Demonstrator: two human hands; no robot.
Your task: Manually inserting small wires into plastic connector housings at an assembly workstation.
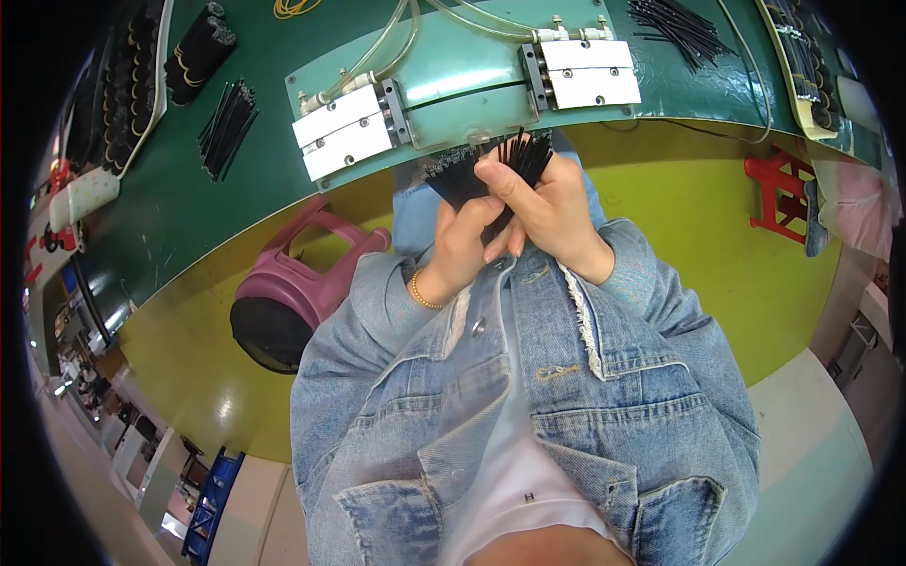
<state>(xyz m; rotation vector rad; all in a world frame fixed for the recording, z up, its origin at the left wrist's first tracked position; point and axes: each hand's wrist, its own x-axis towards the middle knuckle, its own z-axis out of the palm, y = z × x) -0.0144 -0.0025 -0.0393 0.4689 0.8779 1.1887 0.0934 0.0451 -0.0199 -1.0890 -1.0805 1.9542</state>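
Note:
In front of my chest, just below the table edge, both hands are closed on thin black wire-like pieces. My left hand (461, 241) grips one fanned bunch of black pieces (455, 179), whose tips look pale and frayed. My right hand (557, 208) has its thumb pressed over another bunch of black pieces (525, 157), which points up and outward. The hands touch each other, and the lower ends of both bunches are hidden by fingers and palms. Directly beyond them stands a green bench fixture with a left white block (344, 132) and a right white block (593, 74).
On the green table (274, 38) lie a loose black bunch (227, 129), rubber-banded bundles (198, 52) and a loose pile (681, 30) at the right. Clear air tubes (389, 42) run to the fixture. A purple stool (302, 259) and a red stool (781, 195) stand on the floor.

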